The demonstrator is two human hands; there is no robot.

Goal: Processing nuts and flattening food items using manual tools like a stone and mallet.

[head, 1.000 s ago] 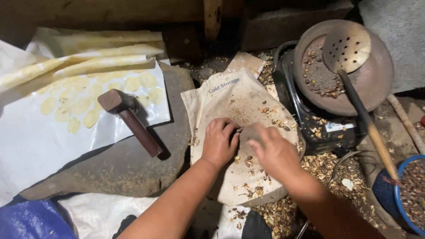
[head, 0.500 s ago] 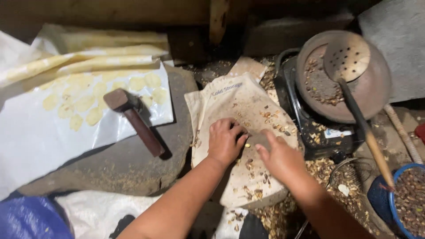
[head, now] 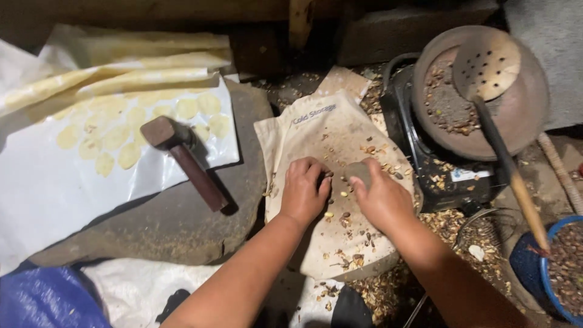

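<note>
I see my right hand (head: 381,200) still clamped on the grey stone (head: 359,171), while my left hand (head: 305,189), fingers curled, has edged closer across the cloth (head: 316,130).

Grey stone (head: 359,172) (partly hidden) on nut-strewn cloth (head: 316,130).

The scene is dim overall, lit from above and slightly in front, so the centre of the frame is brightest. The glossy white plastic sheet (head: 54,182) at the left catches the most light and shows soft glare. The wooden mallet with a brown block head (head: 182,159) throws a short dark shadow to its right onto the flat grey stone slab (head: 182,225). The upper edge and the lower right corner sink into near black. Focus is fair in the middle; the blue cloth (head: 42,300) at the lower left is soft, and fine detail looks grainy.
</note>
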